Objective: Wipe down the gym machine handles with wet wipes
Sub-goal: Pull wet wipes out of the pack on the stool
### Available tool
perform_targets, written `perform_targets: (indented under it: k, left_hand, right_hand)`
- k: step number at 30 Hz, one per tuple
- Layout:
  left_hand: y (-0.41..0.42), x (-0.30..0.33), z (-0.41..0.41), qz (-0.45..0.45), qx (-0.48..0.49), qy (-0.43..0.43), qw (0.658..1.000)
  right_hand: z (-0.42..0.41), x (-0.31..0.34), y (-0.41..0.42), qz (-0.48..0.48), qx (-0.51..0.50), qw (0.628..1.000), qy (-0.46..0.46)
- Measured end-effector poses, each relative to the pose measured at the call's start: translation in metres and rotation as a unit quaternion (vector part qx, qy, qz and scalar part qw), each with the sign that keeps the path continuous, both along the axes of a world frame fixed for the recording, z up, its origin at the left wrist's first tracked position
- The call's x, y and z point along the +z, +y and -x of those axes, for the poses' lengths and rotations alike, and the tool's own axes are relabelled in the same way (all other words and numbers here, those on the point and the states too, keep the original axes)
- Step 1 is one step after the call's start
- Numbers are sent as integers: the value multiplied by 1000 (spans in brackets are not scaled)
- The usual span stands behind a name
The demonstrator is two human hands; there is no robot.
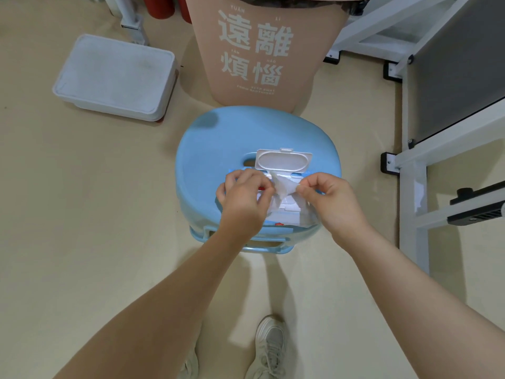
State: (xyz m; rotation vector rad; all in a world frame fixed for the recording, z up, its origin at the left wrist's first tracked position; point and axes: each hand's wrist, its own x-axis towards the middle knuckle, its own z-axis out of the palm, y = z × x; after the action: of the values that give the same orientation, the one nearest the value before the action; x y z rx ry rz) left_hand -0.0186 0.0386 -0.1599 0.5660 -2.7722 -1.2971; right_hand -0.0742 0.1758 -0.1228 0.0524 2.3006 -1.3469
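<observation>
A pack of wet wipes lies on a light blue plastic stool, its white flip lid standing open. A white wet wipe sticks up out of the opening. My left hand pinches the wipe's left side and rests over the pack. From the other side, my right hand pinches the wipe's right edge between thumb and forefinger. The white frame of a gym machine stands at the right; no handles are in view.
A pink-brown waste bin with white characters stands just behind the stool. A white lidded plastic box lies on the beige floor at the left. A black machine part juts in at the right. My shoes are below.
</observation>
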Motion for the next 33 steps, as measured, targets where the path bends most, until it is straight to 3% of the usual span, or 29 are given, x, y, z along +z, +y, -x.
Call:
perform_targets:
  k: [5, 10, 16, 23, 29, 33]
  left_hand:
    - [-2, -8, -3, 19, -36, -16, 999]
    - [-4, -8, -4, 58, -49, 23, 997]
    - [-7, -30, -5, 196, -60, 139, 969]
    - [-4, -40, -2, 197, -37, 134, 971]
    - [-5, -37, -1, 187, -45, 125, 973]
    - [-5, -26, 1, 197, -58, 76, 976]
  right_hand:
    - [-4, 0, 6, 102, -96, 986, -84]
    - [-9, -3, 6, 179, -178, 957, -139]
    - [-6, -1, 3, 146, -131, 974, -117]
    - [-13, 0, 16, 289, -175, 925, -174]
    - [-16, 4, 16, 263, -181, 931, -175]
    - [-5, 6, 11, 30, -19, 997, -71]
